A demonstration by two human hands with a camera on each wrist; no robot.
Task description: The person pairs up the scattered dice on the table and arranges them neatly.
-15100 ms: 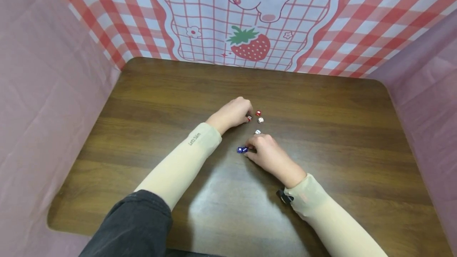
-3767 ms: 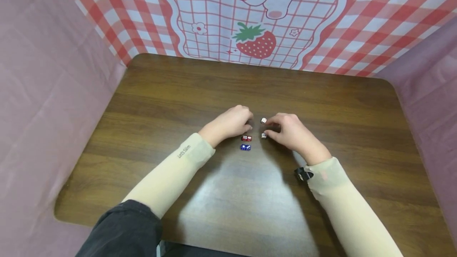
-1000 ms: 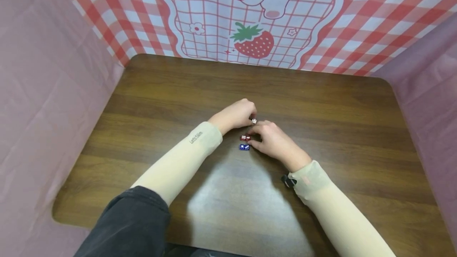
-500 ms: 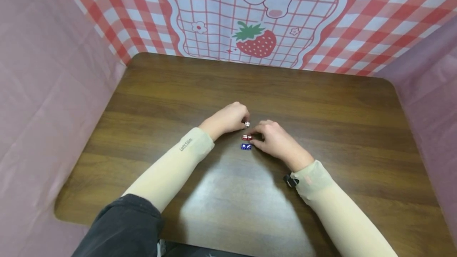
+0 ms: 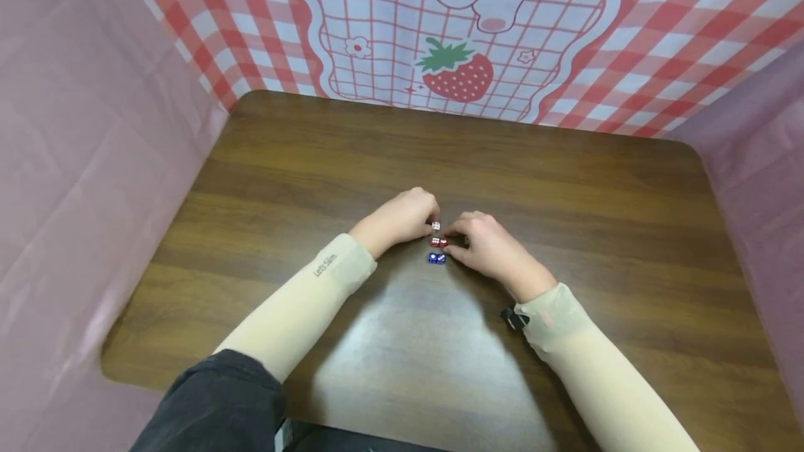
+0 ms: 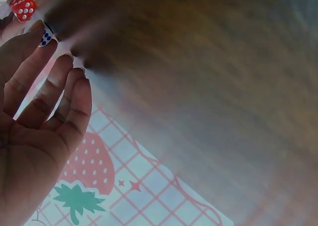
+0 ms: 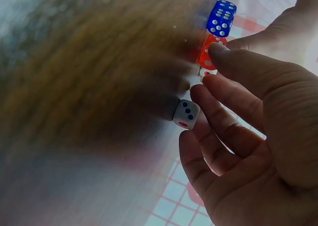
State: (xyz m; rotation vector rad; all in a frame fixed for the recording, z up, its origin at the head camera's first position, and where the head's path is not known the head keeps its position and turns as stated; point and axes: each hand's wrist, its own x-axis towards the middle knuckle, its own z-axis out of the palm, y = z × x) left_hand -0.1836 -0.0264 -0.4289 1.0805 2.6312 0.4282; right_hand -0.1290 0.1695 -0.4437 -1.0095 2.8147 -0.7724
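Note:
My left hand [image 5: 402,216] pinches a white die [image 5: 436,227] between thumb and forefinger, close behind the pair of red dice [image 5: 435,243]. In the left wrist view that white die [image 6: 45,37] shows blue pips. A pair of blue dice [image 5: 433,258] lies side by side in front of the red pair. My right hand [image 5: 486,246] has its thumb and forefinger about the right end of the red pair; in the right wrist view the thumb touches a red die [image 7: 207,57]. A second white die [image 7: 186,114] sits by that hand's other fingers, mostly hidden from the head view.
The dice are near the middle of a brown wooden table [image 5: 301,152] with rounded corners. A red checked cloth [image 5: 251,19] with strawberries hangs behind it, and pink cloth [image 5: 75,159] hangs at both sides. A black strap [image 5: 515,319] is on the right wrist.
The red and blue dice, loosely spread at first, now lie in pairs. Over the last second my left hand has drawn a white die nearer to the red pair; my right hand stays by it.

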